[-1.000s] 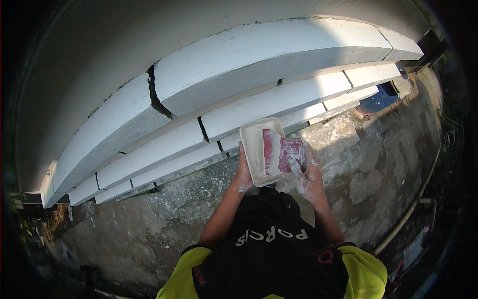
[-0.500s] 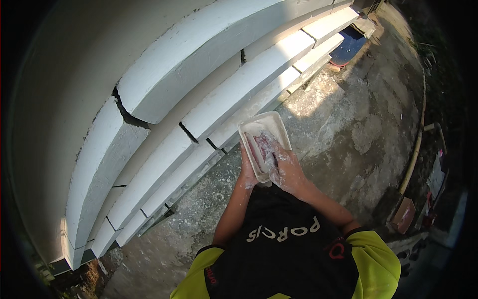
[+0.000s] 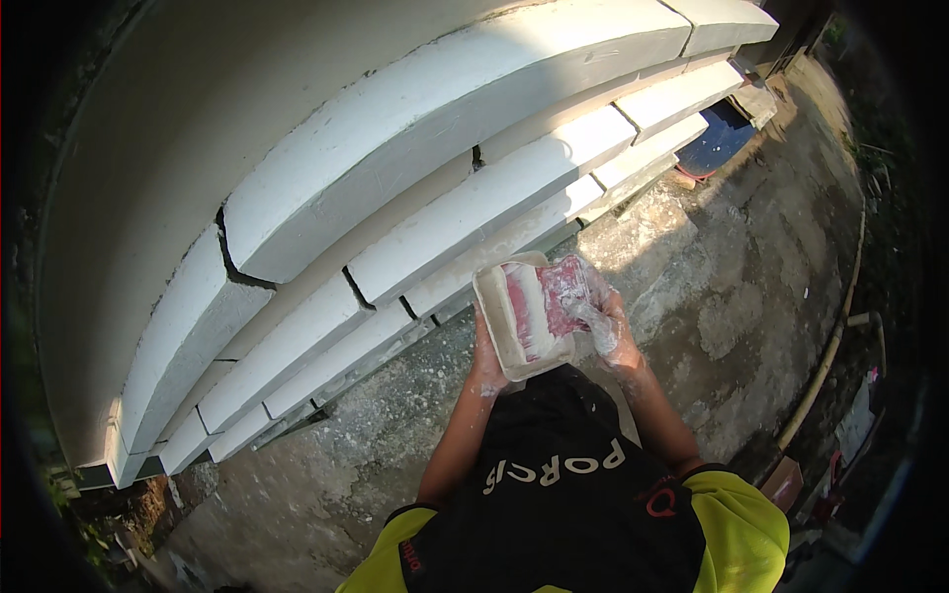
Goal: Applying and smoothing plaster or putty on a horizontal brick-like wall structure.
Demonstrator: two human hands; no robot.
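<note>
Since half a second earlier, the right hand (image 3: pixel 613 334) had drawn out from over the tray (image 3: pixel 500 331) to its three o'clock side, and the red scraper (image 3: pixel 566 296) had turned its broad, white-smeared face upward. Both sat just off the middle of the view, toward four o'clock, with the scraper lying across the tray. Paste-coated fingers of that hand gripped the scraper's outer end, while the left hand (image 3: pixel 485 361) held the tray from its eight o'clock side, its fingers mostly hidden. Slick paste between fingers and scraper could have made it slip or twist; a sharp tilt could have sent paste over the tray's three o'clock edge onto the ground (image 3: pixel 707 292); and with support seen on one side only, a press on the far rim could have tipped the tray. As for writing, pale capitals arched across the black shirt (image 3: pixel 539 420) at five o'clock, upside down to the view, with a red emblem nearer half past four and smaller red lettering toward half past six. No label could be made out on tray or scraper.
</note>
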